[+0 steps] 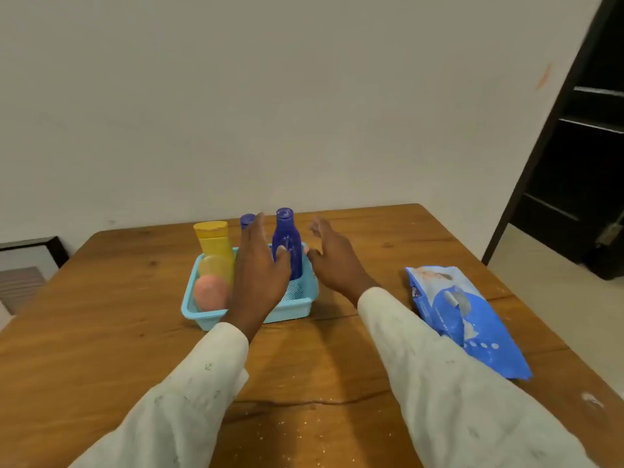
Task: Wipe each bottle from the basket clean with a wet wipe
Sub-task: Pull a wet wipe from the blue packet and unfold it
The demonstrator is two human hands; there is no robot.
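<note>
A light blue basket (pixel 293 311) stands on the wooden table. It holds a tall dark blue bottle (pixel 289 241), a second blue bottle (pixel 247 220) mostly hidden behind my left hand, a yellow bottle (pixel 213 240) and a pink-capped bottle (pixel 211 292). My left hand (pixel 258 275) is over the basket, fingers extended, with its thumb touching the tall blue bottle's left side. Just right of that bottle, my right hand (pixel 332 260) hovers with fingers spread and holds nothing. A blue pack of wet wipes (pixel 466 315) lies to the right.
The table (pixel 101 332) meets a plain wall at the back. A dark doorway (pixel 580 157) opens at the right, past the table's right edge. A framed picture (pixel 27 261) leans low against the wall at the left.
</note>
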